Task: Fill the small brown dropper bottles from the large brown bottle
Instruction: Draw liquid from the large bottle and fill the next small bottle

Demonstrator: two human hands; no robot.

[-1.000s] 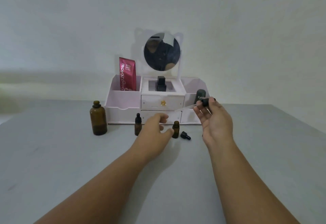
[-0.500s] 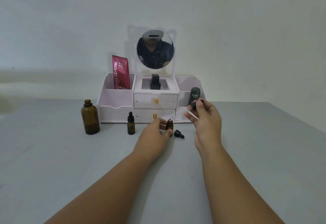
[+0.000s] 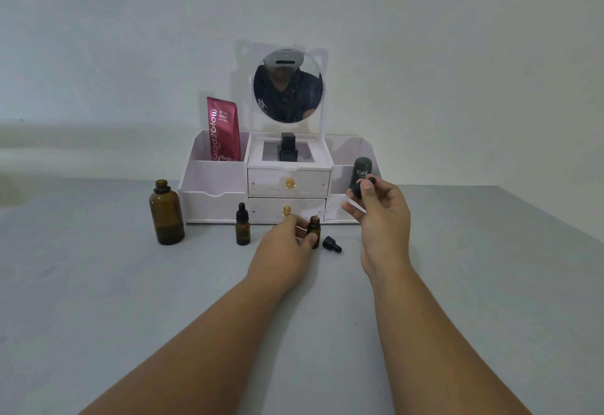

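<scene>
Brown and uncapped, the small dropper bottle (image 3: 314, 230) stands at frame centre on my grey desk (image 3: 98, 284), my left grip (image 3: 287, 244) closed around it. My right grip (image 3: 380, 215) pinches a dropper (image 3: 356, 191) above. Left of centre stand a capped small bottle (image 3: 242, 228) and the large brown bottle (image 3: 166, 213).

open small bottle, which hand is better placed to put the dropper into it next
Right. The right hand already holds the dropper just above and right of the open small bottle, while the left hand is busy steadying that bottle.
</scene>
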